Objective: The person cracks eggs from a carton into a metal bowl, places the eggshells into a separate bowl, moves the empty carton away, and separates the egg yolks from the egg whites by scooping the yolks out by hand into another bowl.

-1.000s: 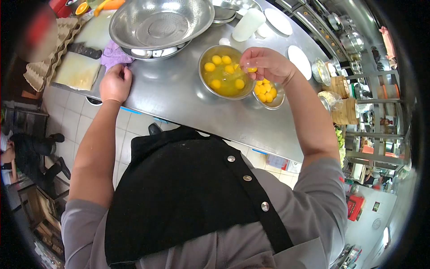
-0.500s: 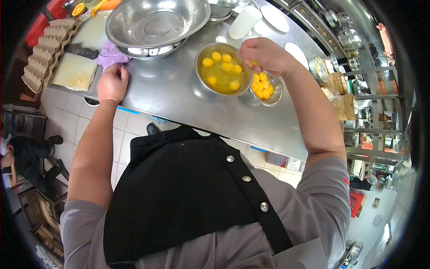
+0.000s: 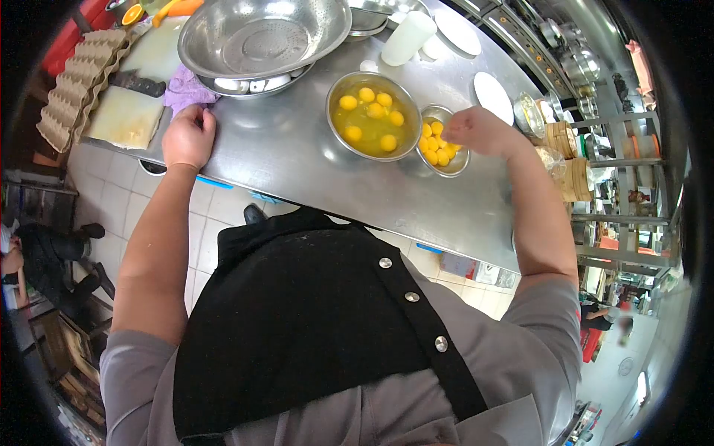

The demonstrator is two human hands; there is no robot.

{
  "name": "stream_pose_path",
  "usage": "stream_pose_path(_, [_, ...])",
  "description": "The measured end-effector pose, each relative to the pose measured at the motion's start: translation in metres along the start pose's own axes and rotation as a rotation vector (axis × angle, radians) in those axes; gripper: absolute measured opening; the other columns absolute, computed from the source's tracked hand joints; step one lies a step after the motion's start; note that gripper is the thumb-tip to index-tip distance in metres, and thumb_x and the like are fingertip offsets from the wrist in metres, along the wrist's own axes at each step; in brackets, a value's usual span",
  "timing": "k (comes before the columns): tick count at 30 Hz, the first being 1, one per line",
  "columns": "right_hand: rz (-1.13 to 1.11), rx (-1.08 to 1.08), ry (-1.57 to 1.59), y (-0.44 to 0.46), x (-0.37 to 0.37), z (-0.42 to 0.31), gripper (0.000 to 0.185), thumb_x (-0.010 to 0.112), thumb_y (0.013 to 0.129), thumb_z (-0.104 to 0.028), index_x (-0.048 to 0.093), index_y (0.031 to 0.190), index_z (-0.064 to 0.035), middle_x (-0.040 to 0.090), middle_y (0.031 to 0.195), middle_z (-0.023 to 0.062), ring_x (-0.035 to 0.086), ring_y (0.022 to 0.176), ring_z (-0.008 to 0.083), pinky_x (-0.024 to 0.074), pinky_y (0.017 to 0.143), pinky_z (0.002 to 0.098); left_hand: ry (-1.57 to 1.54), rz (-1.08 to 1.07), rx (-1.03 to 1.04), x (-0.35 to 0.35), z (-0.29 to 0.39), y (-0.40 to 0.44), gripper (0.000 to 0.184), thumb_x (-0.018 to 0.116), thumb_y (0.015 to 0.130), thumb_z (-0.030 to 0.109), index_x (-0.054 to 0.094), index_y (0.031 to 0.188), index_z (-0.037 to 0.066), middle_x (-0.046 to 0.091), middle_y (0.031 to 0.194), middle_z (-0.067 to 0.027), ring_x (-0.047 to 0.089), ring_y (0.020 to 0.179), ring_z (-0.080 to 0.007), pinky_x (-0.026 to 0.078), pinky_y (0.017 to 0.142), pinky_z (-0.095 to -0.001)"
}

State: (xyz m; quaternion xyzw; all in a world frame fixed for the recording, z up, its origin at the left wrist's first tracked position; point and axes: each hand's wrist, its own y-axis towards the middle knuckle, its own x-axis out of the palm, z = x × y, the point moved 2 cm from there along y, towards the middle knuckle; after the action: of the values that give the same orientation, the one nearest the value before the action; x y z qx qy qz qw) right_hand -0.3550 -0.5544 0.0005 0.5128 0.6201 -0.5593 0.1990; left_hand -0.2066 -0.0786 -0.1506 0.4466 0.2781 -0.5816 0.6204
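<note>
A large steel bowl [image 3: 407, 145] holds several whole yolks in clear egg white. Right beside it stands a smaller steel bowl [image 3: 448, 172] with several egg yolks [image 3: 433, 144] heaped inside. My right hand [image 3: 476, 132] is over the small bowl's right side, fingers bunched together and pointing inward; whatever they hold is hidden. Resting on the table's front edge at the left, my left hand [image 3: 189, 139] is curled closed, just in front of a crumpled purple cloth [image 3: 187, 89]. I see nothing in that hand.
A steel colander [image 3: 264, 41] sits over a pan with white eggs at the back. Egg cartons [image 3: 80, 89] and cutting boards [image 3: 125, 119] lie left. A white bottle [image 3: 409, 39] and white plates [image 3: 493, 98] stand behind the bowls. Another person [image 3: 52, 253] is at far left.
My right hand has moved right and slightly down, from the large bowl's rim to over the small bowl. A yellow yolk showed at its fingers earlier. My left hand stays put.
</note>
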Motion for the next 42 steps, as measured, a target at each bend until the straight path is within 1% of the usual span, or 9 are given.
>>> stream_pose_path(2, [0.108,-0.126,-0.164,-0.001,0.012,-0.021,0.029,0.073,0.094,-0.027,0.073,0.109,-0.0017,0.072,0.087,0.0036,0.066,0.077,0.0141,0.0545,0.072,0.0295,0.009,0.014,0.017,0.001,-0.002,0.002,0.028,0.061,0.095,0.036,0.071,0.093,0.009,0.072,0.094,-0.0160,0.069,0.087,-0.0373,0.054,0.077,-0.0473])
stream_pose_path(5, [0.076,-0.434,0.303,0.017,0.034,-0.050,0.032,0.075,0.090,-0.023,0.072,0.113,-0.0015,0.073,0.093,0.0090,0.068,0.082,0.0176,0.0553,0.077,0.0331,-0.005,0.019,0.015,0.003,-0.002,-0.001,0.028,0.061,0.094,0.035,0.071,0.094,0.009,0.072,0.094,-0.0158,0.069,0.087,-0.0370,0.054,0.077,-0.0471])
stream_pose_path(8, [0.128,-0.553,0.014,0.025,0.058,-0.096,0.035,0.075,0.086,-0.018,0.071,0.118,-0.0058,0.073,0.099,0.0142,0.069,0.088,0.0219,0.0555,0.081,0.0352,-0.004,0.018,0.012,0.004,-0.005,0.001,0.028,0.061,0.094,0.035,0.071,0.094,0.009,0.072,0.094,-0.0155,0.069,0.087,-0.0368,0.054,0.077,-0.0469])
stream_pose_path(14, [-0.063,-0.428,-0.085,0.049,0.091,-0.118,0.039,0.074,0.080,-0.015,0.071,0.119,-0.0101,0.073,0.112,0.0161,0.069,0.108,0.0328,0.0537,0.094,0.0412,-0.004,0.005,0.026,0.005,-0.008,0.002,0.029,0.061,0.096,0.036,0.072,0.097,0.009,0.072,0.096,-0.0169,0.069,0.089,-0.0376,0.054,0.078,-0.0461])
stream_pose_path(17, [-0.064,-0.464,-0.056,0.063,0.101,-0.110,0.038,0.072,0.080,-0.014,0.072,0.118,-0.0108,0.073,0.111,0.0165,0.069,0.106,0.0342,0.0536,0.094,0.0417,0.005,-0.011,0.016,0.003,-0.007,0.002,0.031,0.060,0.096,0.037,0.072,0.099,0.009,0.072,0.098,-0.0178,0.069,0.090,-0.0386,0.054,0.079,-0.0461])
stream_pose_path(23, [-0.179,-0.448,0.106,0.074,0.104,-0.101,0.027,0.073,0.085,-0.016,0.071,0.111,-0.0089,0.074,0.102,0.0066,0.068,0.097,0.0213,0.0542,0.083,0.0337,0.009,0.019,0.016,0.002,-0.003,0.001,0.028,0.060,0.094,0.035,0.071,0.092,0.009,0.071,0.092,-0.0150,0.068,0.088,-0.0362,0.054,0.078,-0.0466])
stream_pose_path(26, [-0.290,-0.253,0.398,0.057,0.089,-0.107,0.027,0.074,0.086,-0.020,0.072,0.109,-0.0065,0.072,0.101,0.0033,0.066,0.083,0.0137,0.0498,0.069,0.0287,0.009,-0.010,0.016,0.003,-0.006,0.003,0.031,0.060,0.096,0.037,0.072,0.097,0.008,0.072,0.095,-0.0171,0.068,0.090,-0.0379,0.054,0.078,-0.0467])
stream_pose_path(35, [-0.358,-0.179,0.975,0.040,0.047,-0.082,0.030,0.072,0.094,-0.025,0.064,0.115,-0.0052,0.064,0.088,0.0033,0.057,0.071,0.0113,0.0340,0.053,0.0240,0.002,-0.012,0.022,0.004,-0.007,0.003,0.030,0.060,0.096,0.036,0.072,0.100,0.009,0.072,0.098,-0.0190,0.068,0.091,-0.0396,0.054,0.079,-0.0469])
stream_pose_path(42, [-0.223,-0.137,0.989,0.021,0.025,-0.098,0.027,0.066,0.100,-0.033,0.061,0.089,-0.0089,0.058,0.079,0.0017,0.049,0.057,0.0093,0.0327,0.047,0.0219,-0.023,0.011,0.024,0.003,-0.004,0.001,0.027,0.060,0.095,0.033,0.071,0.094,0.009,0.071,0.093,-0.0161,0.068,0.088,-0.0368,0.054,0.078,-0.0470])
